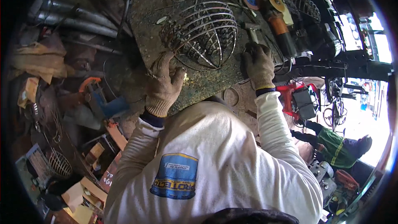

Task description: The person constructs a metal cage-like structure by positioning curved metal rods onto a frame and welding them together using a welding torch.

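On a scarred steel workbench, the gloved left hand clamps the domed wire cage rim steady while the right hand rests fingers-together at its edge.

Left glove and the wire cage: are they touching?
Touching. The head view shows the left hand with its gloved fingertips lying on the lower rim wires of the wire cage, no gap visible.
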A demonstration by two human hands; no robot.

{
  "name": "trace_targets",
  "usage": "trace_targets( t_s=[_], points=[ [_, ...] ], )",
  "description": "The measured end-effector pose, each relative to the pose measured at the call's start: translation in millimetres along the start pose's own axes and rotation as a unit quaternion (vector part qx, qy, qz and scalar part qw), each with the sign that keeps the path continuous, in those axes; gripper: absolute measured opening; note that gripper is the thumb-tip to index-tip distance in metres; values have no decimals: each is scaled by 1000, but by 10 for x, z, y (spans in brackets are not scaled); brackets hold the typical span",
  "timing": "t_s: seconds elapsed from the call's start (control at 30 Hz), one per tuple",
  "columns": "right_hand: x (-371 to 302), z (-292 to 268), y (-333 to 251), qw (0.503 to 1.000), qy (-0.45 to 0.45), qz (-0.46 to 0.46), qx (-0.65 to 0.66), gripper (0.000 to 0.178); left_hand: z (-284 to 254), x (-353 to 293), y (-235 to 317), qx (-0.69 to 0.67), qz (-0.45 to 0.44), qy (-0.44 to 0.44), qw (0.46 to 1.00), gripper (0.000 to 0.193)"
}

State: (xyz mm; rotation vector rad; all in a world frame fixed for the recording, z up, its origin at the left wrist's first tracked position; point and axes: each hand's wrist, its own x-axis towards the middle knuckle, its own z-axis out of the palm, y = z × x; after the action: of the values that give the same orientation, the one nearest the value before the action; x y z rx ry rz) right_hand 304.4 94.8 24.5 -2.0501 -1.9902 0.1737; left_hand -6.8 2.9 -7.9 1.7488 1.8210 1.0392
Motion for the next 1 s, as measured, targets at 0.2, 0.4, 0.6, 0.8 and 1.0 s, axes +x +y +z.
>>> trace_targets(
  t_s=[0.2,0.4,0.6,0.8,1.0],
  points=[
    [4,-30,-30,1000,-13,17,2,44,-57,114,-59,32,11,-28,999,52],
    [-192,39,-81,983,152,-105,-8,35,-78,236,-21,86,29,-10,996,45],
    [-487,141,-560,965,24,-221,140,33,-45,324,-17,126,23,23,991,26],
    [-465,227,-573,977,1,-193,91,30,-59,377,22,138,55,48,988,18],
    [-464,280,-540,979,-15,-173,107,31,-79,401,34,129,-15,-22,991,18]
  ],
)
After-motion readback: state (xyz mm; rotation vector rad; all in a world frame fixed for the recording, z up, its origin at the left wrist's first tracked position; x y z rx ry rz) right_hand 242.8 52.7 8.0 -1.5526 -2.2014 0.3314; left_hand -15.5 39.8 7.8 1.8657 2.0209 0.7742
